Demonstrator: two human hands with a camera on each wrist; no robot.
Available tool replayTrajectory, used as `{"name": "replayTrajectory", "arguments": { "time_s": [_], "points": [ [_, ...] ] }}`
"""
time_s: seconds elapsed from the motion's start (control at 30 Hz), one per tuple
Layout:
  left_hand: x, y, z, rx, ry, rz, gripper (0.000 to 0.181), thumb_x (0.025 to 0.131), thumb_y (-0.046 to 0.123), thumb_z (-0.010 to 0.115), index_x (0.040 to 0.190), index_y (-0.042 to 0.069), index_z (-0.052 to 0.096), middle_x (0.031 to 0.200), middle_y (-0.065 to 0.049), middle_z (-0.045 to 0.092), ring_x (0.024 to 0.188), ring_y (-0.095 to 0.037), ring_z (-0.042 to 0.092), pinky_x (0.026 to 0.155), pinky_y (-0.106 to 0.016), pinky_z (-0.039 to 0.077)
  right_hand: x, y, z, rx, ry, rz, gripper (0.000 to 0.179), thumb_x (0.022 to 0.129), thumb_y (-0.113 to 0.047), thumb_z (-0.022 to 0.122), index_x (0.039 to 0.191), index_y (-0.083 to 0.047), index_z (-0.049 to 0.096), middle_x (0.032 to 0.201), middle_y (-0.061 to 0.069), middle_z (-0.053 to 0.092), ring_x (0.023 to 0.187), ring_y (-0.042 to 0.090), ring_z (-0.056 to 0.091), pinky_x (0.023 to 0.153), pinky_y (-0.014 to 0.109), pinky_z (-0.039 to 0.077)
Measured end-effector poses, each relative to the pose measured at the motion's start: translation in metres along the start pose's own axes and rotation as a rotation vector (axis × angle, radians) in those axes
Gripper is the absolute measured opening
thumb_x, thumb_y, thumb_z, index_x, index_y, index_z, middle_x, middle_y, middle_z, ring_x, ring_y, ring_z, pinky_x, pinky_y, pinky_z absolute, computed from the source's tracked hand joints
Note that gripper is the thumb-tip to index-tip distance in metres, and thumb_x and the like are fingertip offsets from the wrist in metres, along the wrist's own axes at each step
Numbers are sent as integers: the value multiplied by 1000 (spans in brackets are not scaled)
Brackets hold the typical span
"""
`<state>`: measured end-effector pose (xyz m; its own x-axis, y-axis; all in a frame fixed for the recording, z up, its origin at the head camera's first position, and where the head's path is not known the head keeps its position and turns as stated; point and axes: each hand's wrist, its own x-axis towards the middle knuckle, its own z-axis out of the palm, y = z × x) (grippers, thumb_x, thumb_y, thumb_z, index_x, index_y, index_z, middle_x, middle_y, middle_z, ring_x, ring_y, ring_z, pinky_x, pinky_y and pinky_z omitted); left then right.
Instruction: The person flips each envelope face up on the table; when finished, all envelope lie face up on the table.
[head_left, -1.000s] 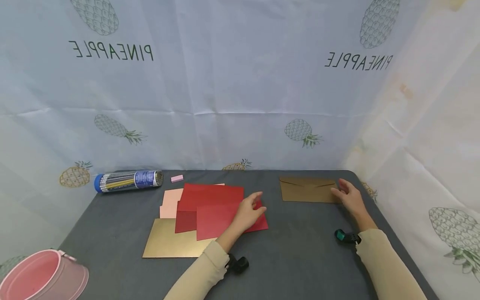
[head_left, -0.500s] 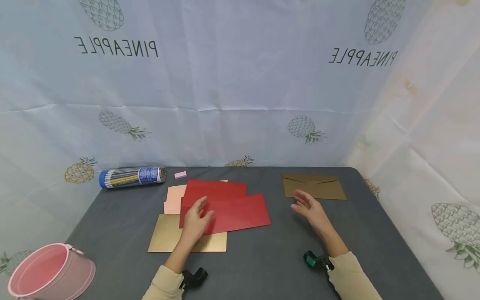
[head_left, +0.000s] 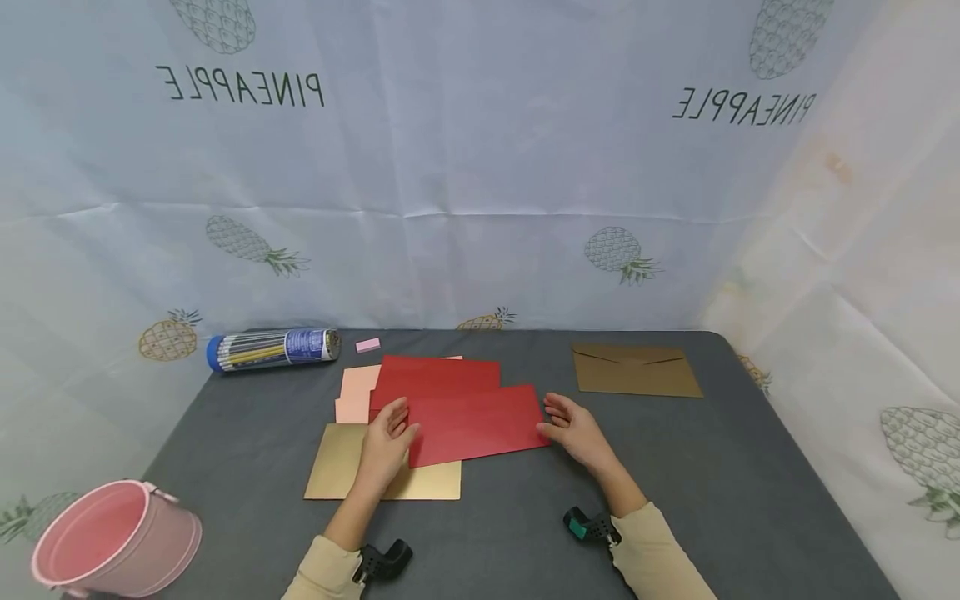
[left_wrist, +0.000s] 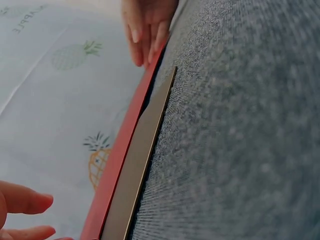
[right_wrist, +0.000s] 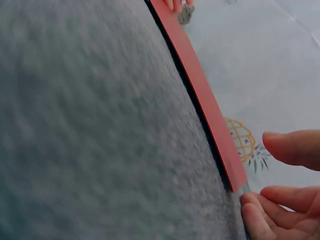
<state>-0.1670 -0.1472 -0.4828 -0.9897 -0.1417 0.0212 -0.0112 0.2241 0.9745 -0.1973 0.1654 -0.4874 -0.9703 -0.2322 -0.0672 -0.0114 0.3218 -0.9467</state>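
Pink bucket (head_left: pixel 120 542) standing near left on the tabletop (head_left: pixel 487 550), gold envelope (head_left: pixel 336 467) lying partly under the front red envelope (head_left: pixel 476 425), left hand (head_left: pixel 386 442) and right hand (head_left: pixel 576 431) flanking the red one's ends, fingers (right_wrist: pixel 295 198) staying ungripped and loosely parted, brown envelope (head_left: pixel 637 371) lying farther back.

Beige sleeves (head_left: pixel 324 573) and chunky black wrist cameras (head_left: pixel 386 562), the right one with a green patch (head_left: pixel 577 528).
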Motion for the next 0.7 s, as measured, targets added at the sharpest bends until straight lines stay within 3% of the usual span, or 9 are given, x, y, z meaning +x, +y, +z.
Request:
{"name": "replayTrajectory", "arguments": {
  "time_s": [0.23,0.37,0.5,0.6,0.7],
  "points": [
    [-1,0,2,-77,13,0,48,89,-2,61,134,-7,46,137,-25,48,129,-37,45,106,-42,36,-2,2,5,-4,28,-54,63,88,-8,66,141,8,35,143,26,41,129,38,42,108,47,35],
    [-2,1,2,-142,55,-22,46,89,-3,60,134,-3,47,137,-22,49,129,-33,46,96,-26,47,-1,3,6,80,30,-77,63,88,-5,65,142,7,34,142,27,40,130,39,42,108,44,37],
    [-2,1,3,-207,86,-51,48,89,-7,58,135,-2,46,138,-21,48,129,-32,46,86,-12,49,-1,7,6,172,14,-80,60,89,0,61,142,8,32,141,29,39,129,40,43,100,28,45],
    [-2,0,4,-220,88,-66,50,88,-8,58,137,-3,45,139,-22,47,128,-33,46,91,-19,47,-2,10,6,215,11,-65,59,90,2,59,142,7,33,140,29,41,125,39,45,90,17,48],
    [-2,-1,5,-227,74,-77,50,88,-8,58,137,-3,45,138,-23,48,127,-35,48,94,-26,46,-2,12,6,224,18,-56,57,90,2,59,142,5,36,138,28,44,119,30,51,84,14,49]
  ]
}}
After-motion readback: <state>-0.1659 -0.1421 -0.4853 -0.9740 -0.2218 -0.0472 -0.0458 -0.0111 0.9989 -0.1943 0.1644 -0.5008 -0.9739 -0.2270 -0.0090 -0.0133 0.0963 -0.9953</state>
